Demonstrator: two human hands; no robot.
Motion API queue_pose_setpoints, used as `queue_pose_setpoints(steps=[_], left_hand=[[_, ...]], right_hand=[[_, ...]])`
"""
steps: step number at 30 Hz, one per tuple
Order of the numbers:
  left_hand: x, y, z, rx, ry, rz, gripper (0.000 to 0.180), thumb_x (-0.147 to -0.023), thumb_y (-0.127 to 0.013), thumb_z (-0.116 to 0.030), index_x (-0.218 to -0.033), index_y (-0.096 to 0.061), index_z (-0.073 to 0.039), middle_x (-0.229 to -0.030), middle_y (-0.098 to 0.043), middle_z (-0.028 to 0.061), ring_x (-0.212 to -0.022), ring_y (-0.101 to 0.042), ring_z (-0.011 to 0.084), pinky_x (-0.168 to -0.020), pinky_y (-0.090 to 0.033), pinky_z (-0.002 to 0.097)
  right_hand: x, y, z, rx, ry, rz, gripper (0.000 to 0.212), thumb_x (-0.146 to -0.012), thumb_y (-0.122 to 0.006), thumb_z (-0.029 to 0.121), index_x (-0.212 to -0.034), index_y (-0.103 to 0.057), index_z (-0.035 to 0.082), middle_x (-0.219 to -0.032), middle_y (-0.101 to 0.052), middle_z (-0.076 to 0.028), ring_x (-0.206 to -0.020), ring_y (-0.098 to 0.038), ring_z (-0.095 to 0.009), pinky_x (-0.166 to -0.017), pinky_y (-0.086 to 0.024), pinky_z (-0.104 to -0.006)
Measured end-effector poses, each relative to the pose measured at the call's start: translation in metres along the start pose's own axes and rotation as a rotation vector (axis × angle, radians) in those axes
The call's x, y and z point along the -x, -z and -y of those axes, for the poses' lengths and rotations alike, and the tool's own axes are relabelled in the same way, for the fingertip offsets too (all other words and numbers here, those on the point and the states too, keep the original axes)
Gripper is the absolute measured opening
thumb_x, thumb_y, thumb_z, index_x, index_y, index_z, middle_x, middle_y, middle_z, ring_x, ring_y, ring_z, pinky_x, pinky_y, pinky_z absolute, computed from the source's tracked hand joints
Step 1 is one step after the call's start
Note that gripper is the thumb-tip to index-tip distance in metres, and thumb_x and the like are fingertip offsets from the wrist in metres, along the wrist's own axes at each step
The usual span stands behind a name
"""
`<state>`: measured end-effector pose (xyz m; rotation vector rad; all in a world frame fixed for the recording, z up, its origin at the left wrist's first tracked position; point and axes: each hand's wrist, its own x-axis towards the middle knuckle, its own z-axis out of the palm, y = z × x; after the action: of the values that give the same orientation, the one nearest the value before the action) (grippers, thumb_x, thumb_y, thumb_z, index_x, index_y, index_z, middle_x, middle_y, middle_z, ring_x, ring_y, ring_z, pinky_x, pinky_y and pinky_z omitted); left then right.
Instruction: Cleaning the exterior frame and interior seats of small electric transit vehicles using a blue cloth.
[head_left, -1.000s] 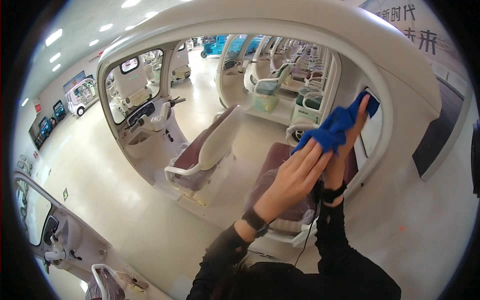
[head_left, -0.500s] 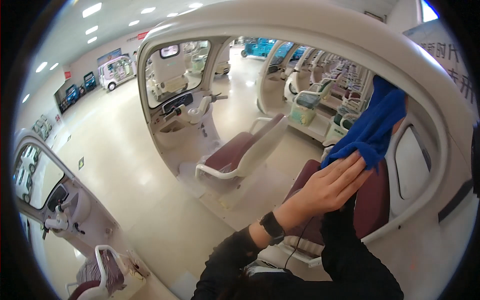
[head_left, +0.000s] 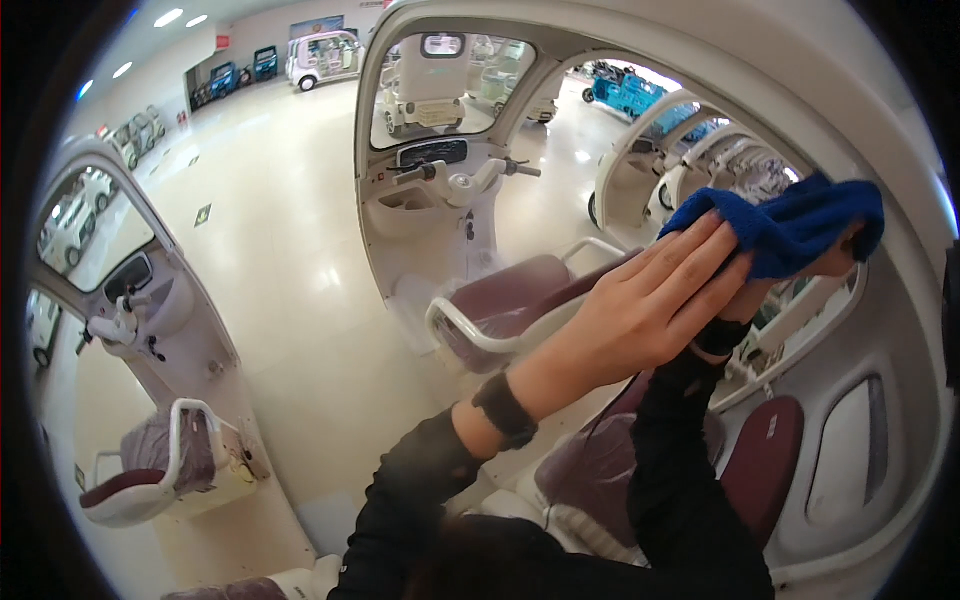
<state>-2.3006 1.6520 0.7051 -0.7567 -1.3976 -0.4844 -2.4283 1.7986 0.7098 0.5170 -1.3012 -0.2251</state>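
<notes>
A blue cloth [head_left: 800, 225] is bunched between my two hands, up at the right by the cab's pale roof frame [head_left: 690, 60]. My left hand [head_left: 640, 300] has its fingers long and side by side, their tips pressed into the cloth's near edge; its thumb is hidden. Farther right, my right hand [head_left: 838, 258] is mostly covered by the cloth, which drapes over its fingers. Whether the cloth touches the frame I cannot tell. Below my arms lies a maroon rear seat [head_left: 590, 475] with a maroon backrest [head_left: 765, 465].
Ahead stands a maroon front seat [head_left: 510, 300] with white armrests, behind handlebars [head_left: 460, 185] and a windshield. Another open cab [head_left: 165, 300] with a wrapped seat is at the left. More pale vehicles line the right, near a blue cargo tricycle [head_left: 630, 90].
My view has swung, so the cab's front sits farther right and higher. Both hands have risen with the cloth, which hung down long before and is now bunched sideways.
</notes>
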Motion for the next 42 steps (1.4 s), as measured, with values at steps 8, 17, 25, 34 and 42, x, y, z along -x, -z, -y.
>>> queue_pose_setpoints(steps=[8,17,25,34,42], left_hand=[[0.026,0.031,0.111,-0.054,0.013,0.033,0.039,-0.079,-0.059,-0.003,-0.117,-0.058,0.004,-0.127,-0.053,0.0216,-0.117,-0.056,0.0348,-0.093,-0.051,0.0400],[0.043,0.105,0.266,-0.012,0.232,0.184,0.057,-0.074,-0.054,0.007,-0.131,-0.046,0.004,-0.129,-0.048,0.0246,-0.110,-0.055,0.0409,-0.090,-0.048,0.0440],[0.065,0.148,0.364,0.077,0.345,0.400,0.070,-0.074,-0.054,0.008,-0.141,-0.038,-0.006,-0.123,-0.048,0.0197,-0.102,-0.055,0.0387,-0.083,-0.048,0.0430],[0.117,0.179,0.508,-0.137,0.425,0.399,0.061,-0.079,-0.053,0.006,-0.138,-0.042,-0.008,-0.124,-0.047,0.0226,-0.104,-0.057,0.0406,-0.083,-0.050,0.0437],[0.157,0.224,0.660,-0.503,0.430,0.485,0.049,-0.074,-0.059,0.002,-0.123,-0.053,-0.005,-0.120,-0.049,0.0155,-0.100,-0.059,0.0326,-0.076,-0.054,0.0381]], right_hand=[[0.042,-0.141,0.082,0.097,-0.090,0.419,0.037,-0.103,-0.036,0.019,-0.136,-0.039,0.001,-0.130,-0.049,-0.015,-0.120,-0.050,-0.024,-0.110,-0.035,-0.0370],[-0.039,-0.281,0.193,-1.213,-0.514,0.318,0.031,-0.098,-0.044,0.016,-0.125,-0.045,0.002,-0.118,-0.053,-0.010,-0.106,-0.052,-0.019,-0.097,-0.041,-0.0290],[-0.100,-0.334,0.279,-1.199,-0.690,0.135,0.032,-0.088,-0.058,0.015,-0.115,-0.049,0.001,-0.106,-0.056,-0.010,-0.092,-0.054,-0.020,-0.087,-0.044,-0.0294],[-0.216,-0.480,0.400,-1.300,-0.985,-0.302,0.036,-0.078,-0.074,0.014,-0.104,-0.054,0.000,-0.093,-0.061,-0.010,-0.077,-0.056,-0.021,-0.075,-0.048,-0.0300],[-0.259,-0.570,0.533,-1.287,-1.025,-0.876,0.047,-0.073,-0.082,0.010,-0.104,-0.051,-0.007,-0.091,-0.059,-0.009,-0.079,-0.055,-0.016,-0.072,-0.048,-0.0268]])
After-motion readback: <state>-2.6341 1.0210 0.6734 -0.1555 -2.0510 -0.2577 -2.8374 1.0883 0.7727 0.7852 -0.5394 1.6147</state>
